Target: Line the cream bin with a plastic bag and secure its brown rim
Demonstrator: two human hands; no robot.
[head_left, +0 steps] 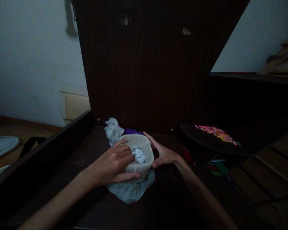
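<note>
A small pale bin (147,150) with rounded corners stands on the dark wooden surface, lined with a thin whitish plastic bag (132,191) that spreads out around its base. Crumpled white paper (139,156) lies inside. My left hand (116,159) grips the left rim, with fingers bent over it into the bin and the thumb along the near outer side. My right hand (163,152) clasps the right side, its index finger reaching to the back corner and its thumb at the near one. The other right fingers are mostly hidden.
A crumpled whitish plastic bag (113,130) and something purple (133,131) lie behind the bin. A tall dark panel (144,70) rises at the back; a low ledge (50,150) runs along the left. Colourful small pieces (217,133) lie on a dark curved shelf (204,140) at right.
</note>
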